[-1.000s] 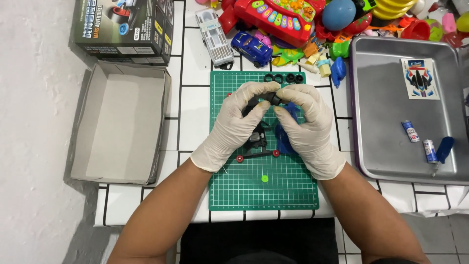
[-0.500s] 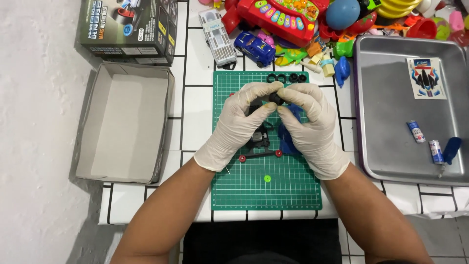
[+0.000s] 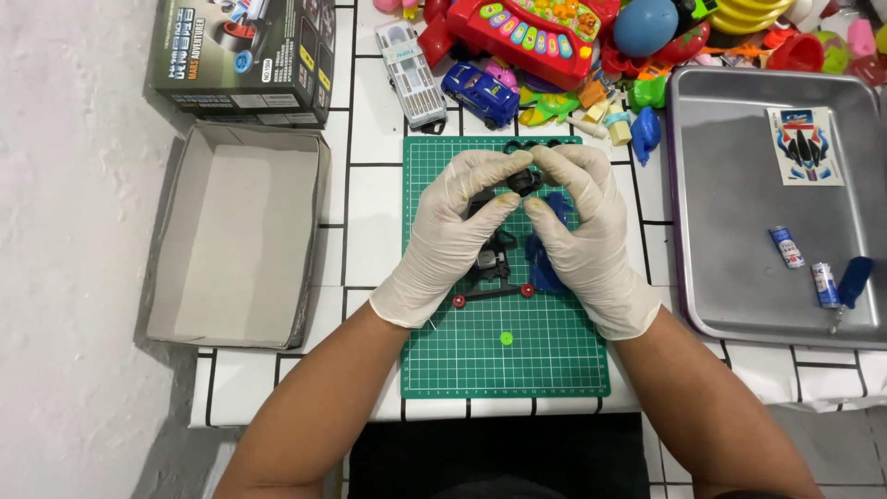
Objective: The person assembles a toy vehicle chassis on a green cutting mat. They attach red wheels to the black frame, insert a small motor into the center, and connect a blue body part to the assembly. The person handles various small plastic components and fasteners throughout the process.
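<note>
Gloved hands meet over the top half of the green gridded cutting mat (image 3: 554, 360). My left hand (image 3: 453, 236) and right hand (image 3: 582, 236), both in cream latex gloves, pinch a small black plastic wheel part (image 3: 525, 179) between fingertips, both clamped on it from either side. Under my palms a black toy car chassis with red axle caps (image 3: 490, 277) lies on the mat, with a blue plastic body piece (image 3: 540, 268) just beside it under the right hand. Small green round peg (image 3: 505, 338) lies nearer the mat's bottom edge. Open grey cardboard box tray (image 3: 236, 245) off the mat's left edge, steel baking tray (image 3: 739, 259) off the right edge holding a sticker sheet (image 3: 806, 146).
</note>
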